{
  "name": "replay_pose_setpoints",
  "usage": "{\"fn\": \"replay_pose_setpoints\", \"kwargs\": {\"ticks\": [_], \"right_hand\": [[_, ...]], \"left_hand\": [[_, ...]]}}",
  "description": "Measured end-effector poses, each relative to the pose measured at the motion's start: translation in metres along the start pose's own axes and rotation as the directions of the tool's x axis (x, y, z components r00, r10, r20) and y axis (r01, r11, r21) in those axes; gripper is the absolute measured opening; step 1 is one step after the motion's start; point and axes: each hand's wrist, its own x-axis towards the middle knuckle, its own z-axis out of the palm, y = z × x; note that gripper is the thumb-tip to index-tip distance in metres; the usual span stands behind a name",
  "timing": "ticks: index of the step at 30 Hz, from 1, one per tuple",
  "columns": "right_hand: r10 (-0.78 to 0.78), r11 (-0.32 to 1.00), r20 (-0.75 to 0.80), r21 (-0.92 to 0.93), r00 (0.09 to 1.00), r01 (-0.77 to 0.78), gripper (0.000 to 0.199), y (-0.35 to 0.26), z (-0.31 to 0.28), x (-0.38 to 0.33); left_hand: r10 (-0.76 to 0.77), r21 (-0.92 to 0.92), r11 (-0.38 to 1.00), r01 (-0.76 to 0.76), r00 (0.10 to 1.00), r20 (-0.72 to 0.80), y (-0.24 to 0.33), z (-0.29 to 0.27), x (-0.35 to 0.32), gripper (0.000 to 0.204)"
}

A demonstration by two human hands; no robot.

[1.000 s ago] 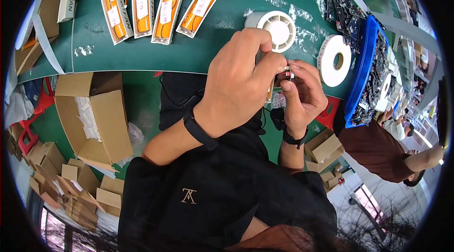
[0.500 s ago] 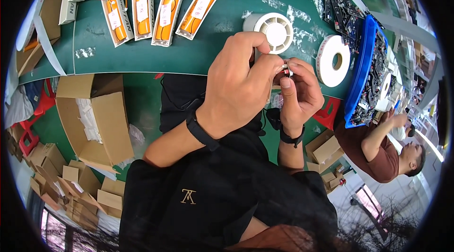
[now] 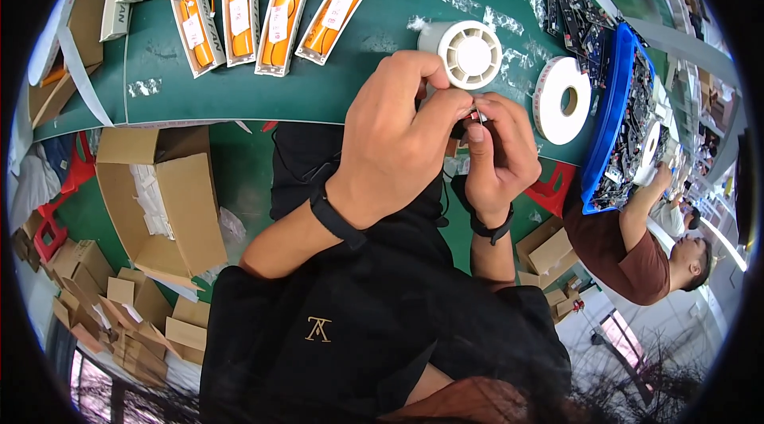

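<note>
A white handheld fan [image 3: 444,36] with a round slotted head stands just beyond my hands; its handle is mostly hidden behind them. My left hand [image 3: 398,134] is closed at the fan's neck, index finger bent against its side. The left thumb tip meets the fingers of my right hand [image 3: 507,155]. Between my right thumb and index finger is a small connector with red and dark wires [image 3: 476,116], partly covered by the fingertips. To the left lie several opened fan handles [image 3: 278,26], each showing an orange battery cell with a white label and thin wires.
Right of my hands lies a white tape roll [image 3: 543,102]. Beyond it, a blue tray [image 3: 590,185] holds many dark circuit boards, with more boards [image 3: 574,14] piled beside it. An open cardboard box [image 3: 191,209] stands below the green table's edge [image 3: 239,112]. A co-worker [image 3: 613,249] sits at right.
The fan has shifted slightly right and its head has turned a little. My hands stay together, with small finger movements at the connector. The co-worker's arm has moved toward the tray.
</note>
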Motion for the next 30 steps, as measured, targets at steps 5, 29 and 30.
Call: {"fn": "replay_pose_setpoints", "kwargs": {"ticks": [5, 29, 30], "right_hand": [[0.297, 0.915, -0.004, 0.286, 0.955, -0.283, 0.021, 0.0, 0.002, -0.007], [-0.095, 0.995, 0.017, -0.015, 0.995, 0.095, 0.019, 0.009, -0.001, 0.007], [-0.104, 0.994, 0.021, -0.029, 0.994, 0.104, 0.018, 0.009, -0.001, 0.008]], "left_hand": [[-0.006, 0.015, 1.0, 0.006, 1.0, 0.021, 0.002, -0.008, 0.002, 0.02], [0.073, 0.083, 0.994, -0.076, 0.997, 0.031, -0.001, -0.003, 0.003, 0.022], [0.059, 0.074, 0.995, -0.062, 0.998, 0.034, -0.001, -0.003, 0.004, 0.021]]}}
